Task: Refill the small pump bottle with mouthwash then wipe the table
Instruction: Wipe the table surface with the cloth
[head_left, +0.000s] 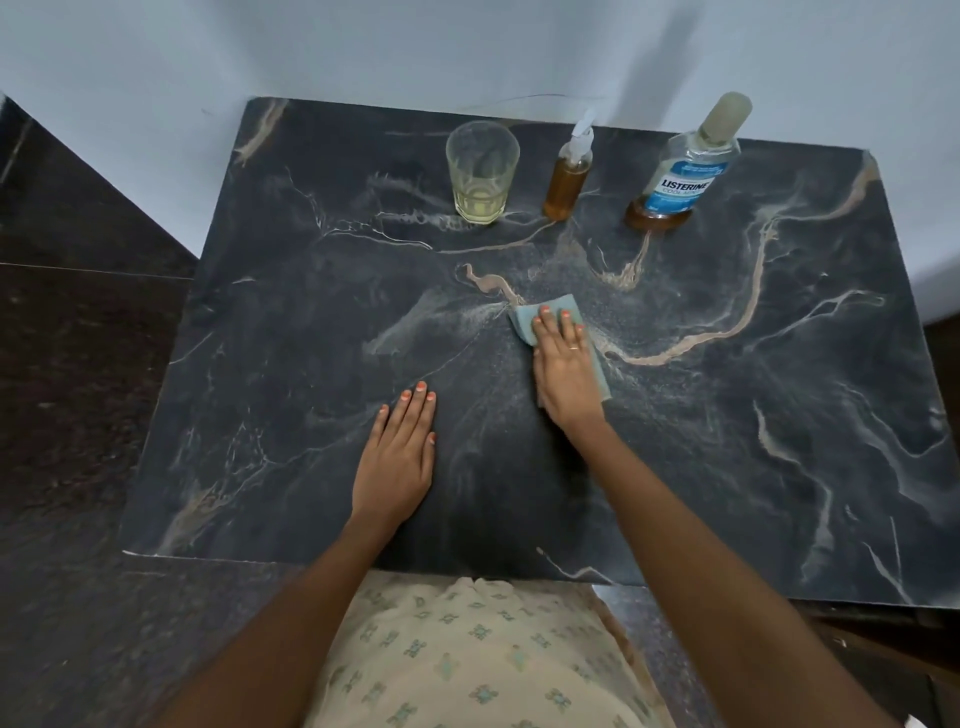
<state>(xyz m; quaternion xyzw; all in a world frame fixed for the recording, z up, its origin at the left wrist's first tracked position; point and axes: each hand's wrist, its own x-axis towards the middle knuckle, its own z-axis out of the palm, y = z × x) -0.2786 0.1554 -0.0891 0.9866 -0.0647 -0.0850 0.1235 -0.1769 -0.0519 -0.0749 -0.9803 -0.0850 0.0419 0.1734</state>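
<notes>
- The bench (311, 312) is a dark slab with a marble look, charcoal with pale and tan veins running across it; its surface is dull rather than glossy.
- Near its middle lies a small blue-grey cloth (523, 318), soft and folded, flat against the stone.
- The right hand (563, 369) lies on that cloth, palm down, fingers straight and together, pressing rather than gripping; a thin ring shows on one finger.
- The left hand (400, 457) rests flat on bare stone at about 7 o'clock from the cloth, fingers straight, holding nothing.
- Both hands have orange-painted nails.
- The pump bottle (569, 179) stands upright at 12 o'clock near the back edge: slim, clear, round-sided, with a pale pump head, filled most of the way with amber liquid.
- At 1 o'clock stands the mouthwash bottle (680, 171), clear plastic with broad shoulders, a cloudy cap and a blue label reading LISTERINE; only a shallow amber layer sits at its base.
- At 11 o'clock is a glass (482, 171), a clear tumbler with a faceted foot, holding a little pale yellow liquid.
- These three stand in a row, apart from each other and well apart from the cloth.
- Behind is a plain pale wall (363, 47).
</notes>
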